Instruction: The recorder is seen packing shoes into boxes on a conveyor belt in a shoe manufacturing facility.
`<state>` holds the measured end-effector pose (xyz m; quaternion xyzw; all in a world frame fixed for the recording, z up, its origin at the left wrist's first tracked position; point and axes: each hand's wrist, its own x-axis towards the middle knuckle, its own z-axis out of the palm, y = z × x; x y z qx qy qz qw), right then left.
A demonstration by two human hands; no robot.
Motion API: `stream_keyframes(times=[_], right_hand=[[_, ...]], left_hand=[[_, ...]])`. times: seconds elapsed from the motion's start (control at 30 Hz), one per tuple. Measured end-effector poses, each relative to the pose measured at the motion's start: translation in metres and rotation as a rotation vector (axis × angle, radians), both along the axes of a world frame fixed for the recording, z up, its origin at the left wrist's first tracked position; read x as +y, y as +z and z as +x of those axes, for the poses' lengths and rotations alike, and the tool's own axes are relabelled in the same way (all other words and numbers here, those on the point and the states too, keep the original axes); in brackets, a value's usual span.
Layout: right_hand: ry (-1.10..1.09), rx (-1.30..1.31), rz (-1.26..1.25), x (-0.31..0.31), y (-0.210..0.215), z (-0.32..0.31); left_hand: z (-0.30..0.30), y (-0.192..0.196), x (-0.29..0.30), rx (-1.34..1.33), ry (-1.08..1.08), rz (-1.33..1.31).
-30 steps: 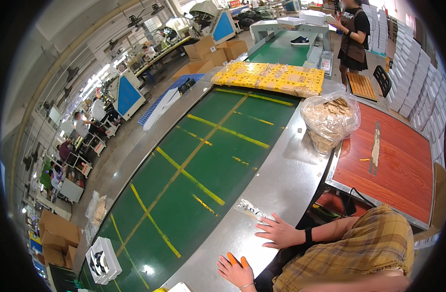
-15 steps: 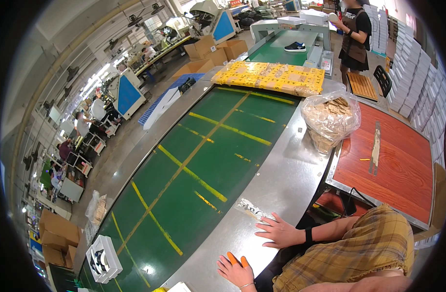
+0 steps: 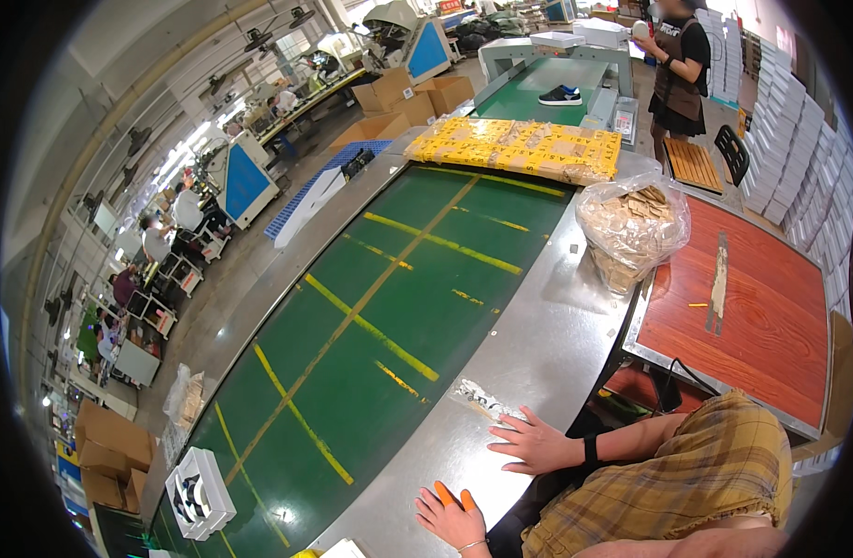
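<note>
Both of my hands rest on the bare metal border beside a green conveyor belt (image 3: 352,372). My left hand (image 3: 451,519), orange covers on two of its fingers, lies with its fingers spread and holds nothing. Farther along the border is my right hand (image 3: 538,444), a black band at its wrist, also flat and open. Its fingertips are near a worn whitish patch of tape (image 3: 478,398). On the belt at the lower left sits an open white box (image 3: 224,510) with dark and white items inside, possibly shoes.
A taped yellow cardboard cover (image 3: 519,149) spans the belt's far end. Beyond it a dark shoe (image 3: 559,96) lies on another belt, near a standing person (image 3: 678,74). A plastic bag of brown pieces (image 3: 631,228) stands by a red wood-grain table (image 3: 761,316).
The belt's yellow marks and the white box have shifted slightly toward the upper right. The far shoe has come a little nearer and left. My hands stay in place.
</note>
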<state>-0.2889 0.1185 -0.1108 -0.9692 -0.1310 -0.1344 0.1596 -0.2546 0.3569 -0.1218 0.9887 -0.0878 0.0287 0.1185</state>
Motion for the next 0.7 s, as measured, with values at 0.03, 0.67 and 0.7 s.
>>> stream_keyframes(times=[0.03, 0.67, 0.7], right_hand=[[0.0, -0.002, 0.001, 0.001, 0.0, 0.0], [0.004, 0.021, 0.012, 0.025, -0.001, 0.0], [0.003, 0.017, 0.012, 0.026, -0.001, 0.0]], left_hand=[[0.0, 0.0, 0.001, -0.004, -0.004, 0.002], [-0.001, 0.003, 0.025, 0.004, 0.002, 0.011], [-0.001, 0.003, 0.025, 0.004, 0.002, 0.011]])
